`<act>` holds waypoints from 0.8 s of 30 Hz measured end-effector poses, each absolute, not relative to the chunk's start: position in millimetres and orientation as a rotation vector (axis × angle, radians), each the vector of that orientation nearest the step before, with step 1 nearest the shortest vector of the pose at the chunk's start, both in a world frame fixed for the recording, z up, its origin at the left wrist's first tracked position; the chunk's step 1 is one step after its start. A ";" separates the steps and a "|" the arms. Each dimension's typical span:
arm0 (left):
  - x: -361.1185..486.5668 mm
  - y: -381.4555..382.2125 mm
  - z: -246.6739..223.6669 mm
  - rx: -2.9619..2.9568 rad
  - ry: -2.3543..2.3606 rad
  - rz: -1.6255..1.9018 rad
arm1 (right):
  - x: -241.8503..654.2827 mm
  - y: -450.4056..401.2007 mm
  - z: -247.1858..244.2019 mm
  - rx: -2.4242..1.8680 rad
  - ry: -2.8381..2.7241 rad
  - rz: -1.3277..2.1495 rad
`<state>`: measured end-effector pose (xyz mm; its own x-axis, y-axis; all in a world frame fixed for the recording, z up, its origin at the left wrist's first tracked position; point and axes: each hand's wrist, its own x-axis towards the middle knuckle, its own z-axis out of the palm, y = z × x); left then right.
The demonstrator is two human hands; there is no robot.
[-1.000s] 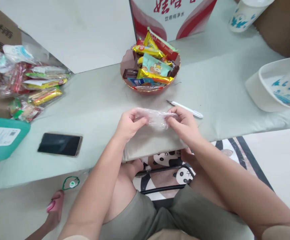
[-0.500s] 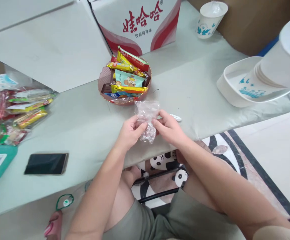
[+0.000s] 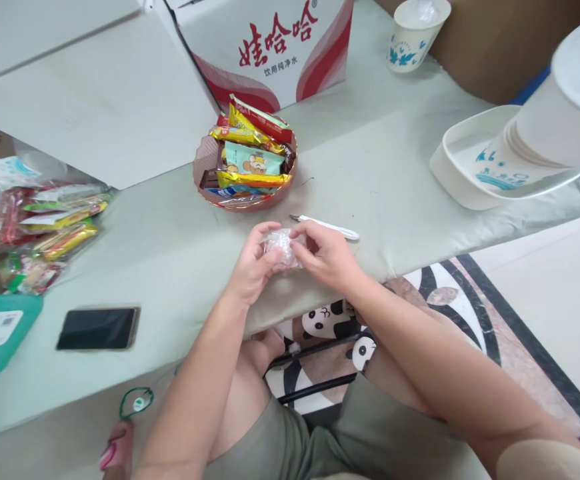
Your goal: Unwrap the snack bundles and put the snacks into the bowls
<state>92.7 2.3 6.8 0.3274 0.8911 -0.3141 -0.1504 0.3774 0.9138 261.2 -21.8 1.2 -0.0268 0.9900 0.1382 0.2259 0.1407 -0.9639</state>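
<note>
Between my two hands, near the table's front edge, is a crumpled clear plastic wrapper [image 3: 284,249]. My left hand [image 3: 256,264] grips its left side with thumb and fingers. From the right, the thumb and fingers of my right hand [image 3: 324,253] close on the other side. Just beyond my right hand lies a slim white-handled tool [image 3: 337,230] with a dark narrow tip, partly covered by the hand. Behind the hands stands a pinkish scalloped bowl [image 3: 243,204] filled with packaged snacks [image 3: 254,160].
A phone [image 3: 99,328] lies at the left, near a teal container [image 3: 5,333] and a heap of wrapped snacks [image 3: 60,223]. At the back stands a white and red carton [image 3: 270,53]. Paper cups [image 3: 415,40] are at the back right; a white tray [image 3: 450,173] holds stacked cups.
The plastic wrapper stood spread upward between my hands and is now folded into a smaller crumpled bundle. The white-handled tool shows more. The view has shifted slightly.
</note>
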 end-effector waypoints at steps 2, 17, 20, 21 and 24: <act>93.0 0.1 4.2 0.995 1.022 0.836 | 260.9 -23.2 -1.0 -1.266 -1.437 0.975; 212.1 22.2 39.8 1.144 0.879 1.029 | 328.7 1.0 42.2 -1.339 -0.821 0.629; 262.4 32.3 56.0 1.363 0.748 1.002 | 357.5 -13.2 73.8 -1.279 -0.663 0.300; 280.2 36.3 61.0 1.486 0.682 1.038 | 366.5 -20.4 82.9 -1.313 -0.654 0.179; 334.5 51.8 73.7 1.882 0.514 1.013 | 392.9 -40.0 99.8 -1.398 -0.541 -0.117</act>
